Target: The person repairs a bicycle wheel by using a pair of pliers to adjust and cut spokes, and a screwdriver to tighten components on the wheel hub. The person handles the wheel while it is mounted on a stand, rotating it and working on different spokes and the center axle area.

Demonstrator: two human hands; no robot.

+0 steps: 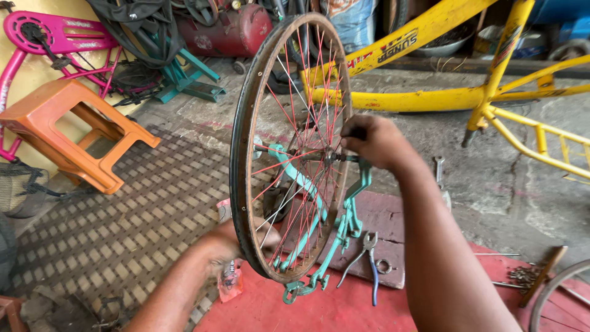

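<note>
The yellow tubular bicycle frame (430, 92) stretches across the back of the concrete floor, and in front of it stands the rusty steel bicycle wheel rim with red and silver spokes (243, 141), upright and edge-on to the camera, cradled in the turquoise metal truing stand (347, 221). The rim's axle runs level, left to right, so the hub end points straight at the right hand (375, 142).

That right hand sits right at the hub, fingers pinched closed around the axle end or something small on it; exactly what is gripped, I cannot tell. It is plainly the nearer hand to the hub. The left hand (230, 243) is low down, against the rim's bottom edge, largely hidden behind the rim, so how far its fingers are open cannot be seen; it looks to be touching the rim.

Over to the left, an orange plastic stool (67, 132) lies tipped on the woven mat, beside a pink bicycle frame (43, 37). On the red mat, blue-handled pliers (369, 261) lie just right of the stand's foot. A small clear plastic bottle (228, 280) lies under the left wrist; its contents are unclear.
</note>
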